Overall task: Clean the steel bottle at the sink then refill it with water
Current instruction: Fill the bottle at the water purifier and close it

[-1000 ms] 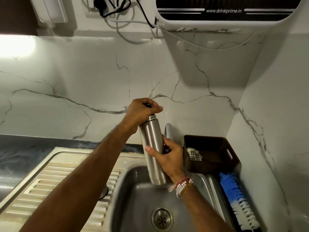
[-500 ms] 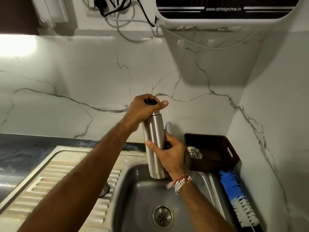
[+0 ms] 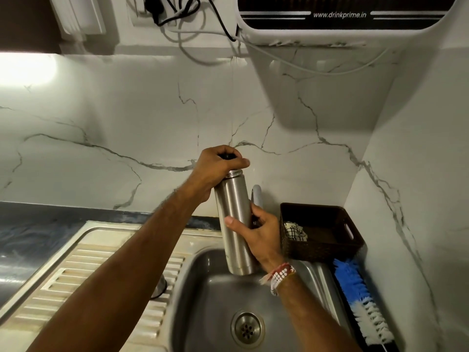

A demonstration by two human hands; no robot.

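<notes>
Steel bottle (image 3: 234,224): upright, held in the air over the back of the sink (image 3: 203,301), probably so drips fall into the basin. Black cap (image 3: 226,156): at the bottle's mouth, thread showing beneath, apparently being unscrewed. Left hand (image 3: 218,168): curled over the cap, gripping it to twist. Right hand (image 3: 262,233): wrapped round the bottle's middle, bracing against the turn. Tap (image 3: 256,196): just behind the bottle. Brown basket (image 3: 322,247): right of the sink. Blue-and-white brush (image 3: 355,288): below the basket, handy for scrubbing.
</notes>
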